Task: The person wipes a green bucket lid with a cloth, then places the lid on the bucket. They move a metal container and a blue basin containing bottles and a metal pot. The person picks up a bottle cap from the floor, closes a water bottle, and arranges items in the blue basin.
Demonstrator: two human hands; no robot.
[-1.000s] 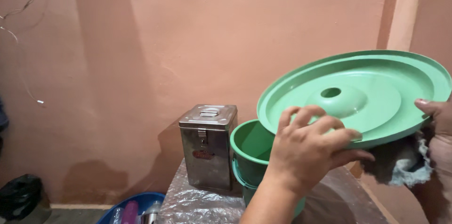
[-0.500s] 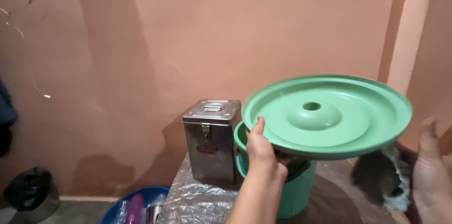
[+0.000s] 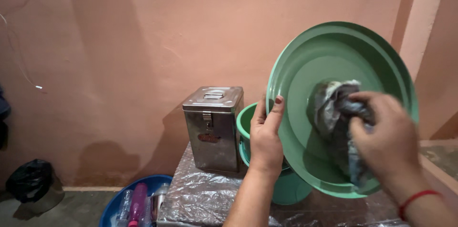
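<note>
Left hand point(image 3: 265, 136) gripping green lid point(image 3: 305, 69) rim, right hand point(image 3: 381, 136) clutching rag point(image 3: 334, 105); best wiped steadily, lid braced.

One view only, from a camera worn on the person's head. It looks forward and slightly down, at close range, toward a peach-pink wall point(image 3: 191, 31). The person's two forearms reach in from the bottom edge, with the floor point(image 3: 76, 208) low on the left.
</note>
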